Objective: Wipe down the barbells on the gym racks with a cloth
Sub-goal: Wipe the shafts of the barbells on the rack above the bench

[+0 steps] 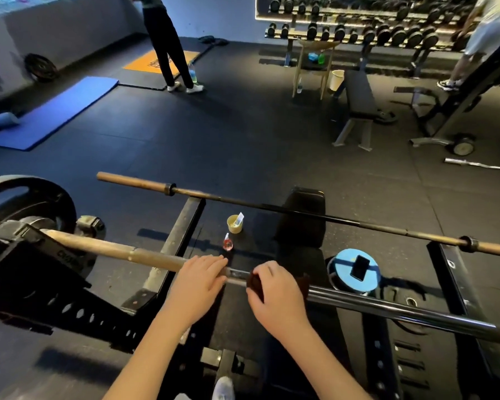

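A long barbell (387,308) lies across the near rack, rusty brown on its left part and shiny chrome on its right. My left hand (198,281) grips the bar just left of centre. My right hand (274,293) holds a dark brown cloth (256,285) wrapped round the bar, a short gap to the right of my left hand. A second barbell (272,207), dark in the middle with brown sleeves, rests on the far side of the rack. A black weight plate (26,203) sits on the near bar's left end.
A yellow cup (235,224) and a small pink spray bottle (227,243) stand on the floor below. A blue round stool (354,271) carries a phone. A black bench pad (300,217) lies under the bars. Two people, a flat bench (358,96) and dumbbell racks (358,30) are beyond.
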Action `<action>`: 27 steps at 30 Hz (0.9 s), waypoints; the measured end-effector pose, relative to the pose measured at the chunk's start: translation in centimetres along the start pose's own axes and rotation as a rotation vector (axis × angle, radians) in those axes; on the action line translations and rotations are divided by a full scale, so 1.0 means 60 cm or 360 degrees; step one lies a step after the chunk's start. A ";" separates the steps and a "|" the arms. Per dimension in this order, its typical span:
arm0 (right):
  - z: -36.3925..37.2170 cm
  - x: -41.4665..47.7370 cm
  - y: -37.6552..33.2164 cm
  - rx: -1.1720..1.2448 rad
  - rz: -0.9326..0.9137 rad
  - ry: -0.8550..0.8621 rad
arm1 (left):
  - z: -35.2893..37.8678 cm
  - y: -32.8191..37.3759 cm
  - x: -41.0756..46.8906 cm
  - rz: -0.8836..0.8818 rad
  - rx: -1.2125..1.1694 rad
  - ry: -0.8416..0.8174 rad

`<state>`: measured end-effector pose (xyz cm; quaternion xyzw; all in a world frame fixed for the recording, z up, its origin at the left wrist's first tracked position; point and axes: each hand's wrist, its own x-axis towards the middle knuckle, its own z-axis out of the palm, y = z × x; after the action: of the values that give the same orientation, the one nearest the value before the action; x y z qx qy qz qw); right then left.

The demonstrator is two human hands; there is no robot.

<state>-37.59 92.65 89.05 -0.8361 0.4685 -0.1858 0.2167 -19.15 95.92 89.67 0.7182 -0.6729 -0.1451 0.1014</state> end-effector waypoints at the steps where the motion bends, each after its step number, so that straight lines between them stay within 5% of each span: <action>1: 0.007 0.007 -0.009 0.0013 -0.0015 -0.0014 | -0.008 -0.016 0.008 0.0017 0.0067 -0.0082; 10: 0.015 -0.043 0.019 -0.0024 0.0198 0.0060 | -0.055 -0.060 0.087 0.0098 -0.0093 -0.0997; 15: 0.023 -0.037 0.006 -0.0003 0.0267 0.0166 | -0.059 -0.053 0.106 0.0144 -0.0154 -0.1221; 27: 0.043 -0.049 0.018 -0.0045 0.0189 0.0269 | -0.014 -0.052 0.058 0.0472 0.0237 -0.0387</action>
<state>-38.45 95.16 86.02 -0.7911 0.5365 -0.2358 0.1752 -15.73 92.67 89.15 0.5939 -0.7875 -0.1642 -0.0138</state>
